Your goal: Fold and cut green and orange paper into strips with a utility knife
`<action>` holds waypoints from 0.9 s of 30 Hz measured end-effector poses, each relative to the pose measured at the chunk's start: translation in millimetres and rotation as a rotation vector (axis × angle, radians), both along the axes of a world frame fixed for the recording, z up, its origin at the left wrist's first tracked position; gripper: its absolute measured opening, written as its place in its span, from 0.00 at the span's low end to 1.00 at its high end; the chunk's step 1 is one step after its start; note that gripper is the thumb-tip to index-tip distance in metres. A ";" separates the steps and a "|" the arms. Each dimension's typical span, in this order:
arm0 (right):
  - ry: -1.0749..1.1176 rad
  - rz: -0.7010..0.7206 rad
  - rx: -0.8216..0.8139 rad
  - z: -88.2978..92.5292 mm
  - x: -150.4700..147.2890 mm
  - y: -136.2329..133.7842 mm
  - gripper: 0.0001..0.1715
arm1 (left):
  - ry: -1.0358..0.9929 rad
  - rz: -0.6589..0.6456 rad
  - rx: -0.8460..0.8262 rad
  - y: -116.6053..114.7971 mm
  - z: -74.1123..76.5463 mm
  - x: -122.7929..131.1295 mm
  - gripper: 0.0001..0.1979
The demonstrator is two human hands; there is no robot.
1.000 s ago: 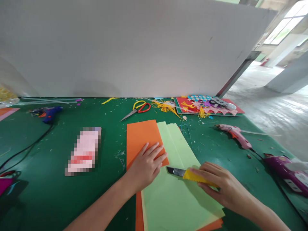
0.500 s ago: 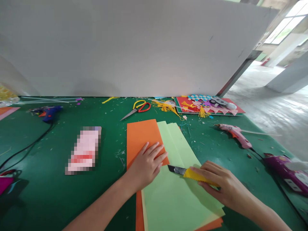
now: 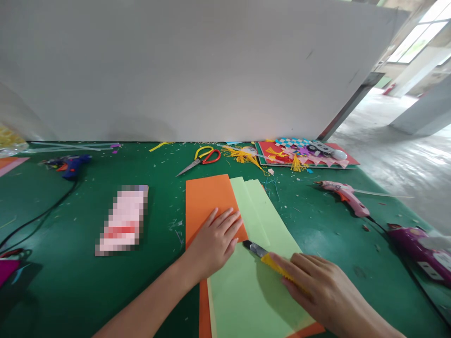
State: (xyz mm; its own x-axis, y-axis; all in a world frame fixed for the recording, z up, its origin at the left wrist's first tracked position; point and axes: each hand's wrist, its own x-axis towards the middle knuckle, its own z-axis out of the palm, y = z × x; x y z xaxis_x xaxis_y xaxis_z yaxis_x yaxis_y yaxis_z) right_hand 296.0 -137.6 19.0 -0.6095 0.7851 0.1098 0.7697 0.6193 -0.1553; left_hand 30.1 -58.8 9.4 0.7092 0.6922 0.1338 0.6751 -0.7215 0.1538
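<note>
My left hand [image 3: 215,241] lies flat, fingers spread, on a folded orange sheet [image 3: 206,197] and presses it onto the green table [image 3: 77,281]. A stack of light green paper [image 3: 252,291] sits under and to the right of the orange sheet. My right hand [image 3: 322,293] grips a yellow utility knife [image 3: 273,264]. Its blade tip rests at the orange sheet's lower right corner, just below my left fingertips, on the green paper.
Yellow-and-red scissors [image 3: 202,158] lie behind the paper. A blue glue gun [image 3: 72,164] is at the left, a pink glue gun [image 3: 343,195] and a purple one [image 3: 419,251] at the right. A pink packet [image 3: 123,219] and craft scraps on a red sheet [image 3: 305,154] also lie about.
My right hand has swung toward me and to the left, turning the knife so its blade tip sits at the orange sheet's corner. The left hand has stayed put.
</note>
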 end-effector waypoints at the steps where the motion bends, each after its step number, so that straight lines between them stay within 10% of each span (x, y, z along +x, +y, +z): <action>1: -0.014 -0.008 0.006 0.3 -5.1 -2.3 0.26 | 0.003 0.000 0.000 0.1 -0.1 0.1 0.23; 27: -0.030 -0.130 0.137 -12.3 11.4 -10.4 0.24 | 0.008 -0.023 0.014 1.9 -3.5 -0.9 0.25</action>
State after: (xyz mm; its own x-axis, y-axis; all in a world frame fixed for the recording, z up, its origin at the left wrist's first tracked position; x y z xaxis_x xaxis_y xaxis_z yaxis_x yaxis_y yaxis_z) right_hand 307.4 -148.0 6.8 -0.5086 0.8364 0.2042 0.8475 0.5282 -0.0526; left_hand 29.2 -56.9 5.9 0.7260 0.6739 0.1374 0.6596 -0.7388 0.1381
